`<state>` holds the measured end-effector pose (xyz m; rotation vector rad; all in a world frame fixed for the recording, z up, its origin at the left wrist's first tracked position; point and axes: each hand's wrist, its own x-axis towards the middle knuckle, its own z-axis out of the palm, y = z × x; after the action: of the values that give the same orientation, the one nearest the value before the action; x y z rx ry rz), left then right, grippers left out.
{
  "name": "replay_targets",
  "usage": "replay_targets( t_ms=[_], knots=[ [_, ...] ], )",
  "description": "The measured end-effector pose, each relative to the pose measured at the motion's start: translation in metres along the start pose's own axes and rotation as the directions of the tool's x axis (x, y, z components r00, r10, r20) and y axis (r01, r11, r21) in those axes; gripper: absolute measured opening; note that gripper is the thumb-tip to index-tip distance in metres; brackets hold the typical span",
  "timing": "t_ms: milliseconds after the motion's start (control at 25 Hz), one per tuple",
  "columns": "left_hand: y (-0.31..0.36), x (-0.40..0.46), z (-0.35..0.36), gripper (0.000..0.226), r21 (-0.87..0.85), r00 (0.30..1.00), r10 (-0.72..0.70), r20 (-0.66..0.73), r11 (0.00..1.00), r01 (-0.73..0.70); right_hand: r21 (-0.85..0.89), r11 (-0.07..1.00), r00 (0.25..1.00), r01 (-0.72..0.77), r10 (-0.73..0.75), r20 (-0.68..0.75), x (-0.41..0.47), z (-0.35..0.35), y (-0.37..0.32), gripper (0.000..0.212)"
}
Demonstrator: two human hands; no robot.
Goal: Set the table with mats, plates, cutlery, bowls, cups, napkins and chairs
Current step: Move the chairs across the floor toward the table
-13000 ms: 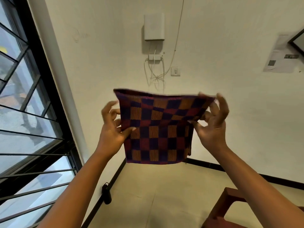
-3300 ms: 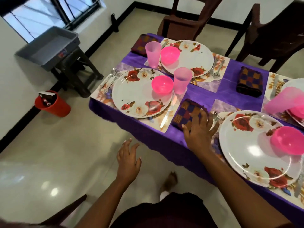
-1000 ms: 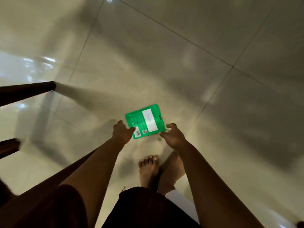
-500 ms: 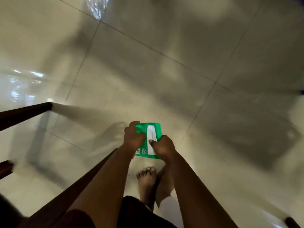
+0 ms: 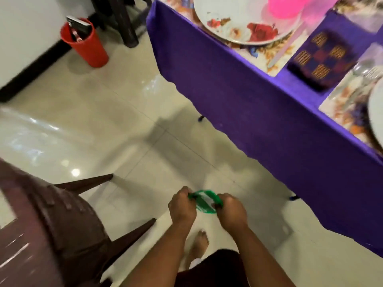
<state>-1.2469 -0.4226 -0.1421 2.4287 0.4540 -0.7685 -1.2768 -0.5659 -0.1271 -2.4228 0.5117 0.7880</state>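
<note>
**Bench almost laid, a green packet in my two hands**

Nearest to me, in the lower middle of the frame, my left hand (image 5: 182, 208) and my right hand (image 5: 231, 212) both have the fingers curled on a small green packet (image 5: 204, 204), one hand at each end of it. What is inside the packet I cannot tell. Under my hands I see one bare foot (image 5: 200, 244) on the pale tiled floor (image 5: 116, 125).

At the lower left stands one dark brown chair (image 5: 47, 230), well apart from the bench and turned so that its legs point toward me. I judge that this chair is not yet pushed into its place.

Further away, on the right and upper right, is the bench under a purple cloth (image 5: 259, 112). On it I count, as much as the frame shows: one full plate (image 5: 244, 21) with red flowers, the edge of a second plate (image 5: 376, 112) at the right border, two floral mats, one under each plate, one checked napkin (image 5: 323, 59) lying between the two mats, one knife (image 5: 288, 45), and something pink, blurred, on the first plate, probably a bowl or cup. Some cutlery near the second plate is too blurred to count.

So the laying here seems done; I think mostly the chair remains.

Farthest, in the upper left, one red bucket (image 5: 87, 44) stands beside the wall.
</note>
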Motion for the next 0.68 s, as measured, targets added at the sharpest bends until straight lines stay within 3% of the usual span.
replay_targets(
  t_ms=[160,320,480,600,680],
  knots=[
    [0.034,-0.007,-0.085,0.004,-0.094,0.999,-0.018,-0.029,0.995,0.015,0.236,0.971,0.995,0.043,-0.021,-0.096,-0.013,-0.075,-0.043,0.008],
    [0.074,-0.011,-0.151,0.018,-0.220,0.993,-0.015,-0.121,0.975,-0.012,0.226,0.935,0.960,0.274,-0.253,-0.116,-0.005,-0.140,-0.087,0.016],
    [0.106,-0.023,-0.181,0.003,-0.347,0.975,-0.049,-0.219,0.937,-0.031,0.210,0.896,0.921,0.390,-0.381,-0.084,0.019,-0.206,-0.120,0.015],
    [0.123,-0.029,-0.188,0.010,-0.437,0.958,-0.010,-0.286,0.891,-0.121,0.484,0.787,0.922,0.384,-0.355,-0.155,0.033,-0.235,-0.139,0.014],
    [0.132,-0.031,-0.198,0.008,-0.505,0.951,0.022,-0.310,0.843,-0.184,0.698,0.663,0.950,0.270,-0.303,-0.080,0.032,-0.237,-0.147,0.021]
  ],
)
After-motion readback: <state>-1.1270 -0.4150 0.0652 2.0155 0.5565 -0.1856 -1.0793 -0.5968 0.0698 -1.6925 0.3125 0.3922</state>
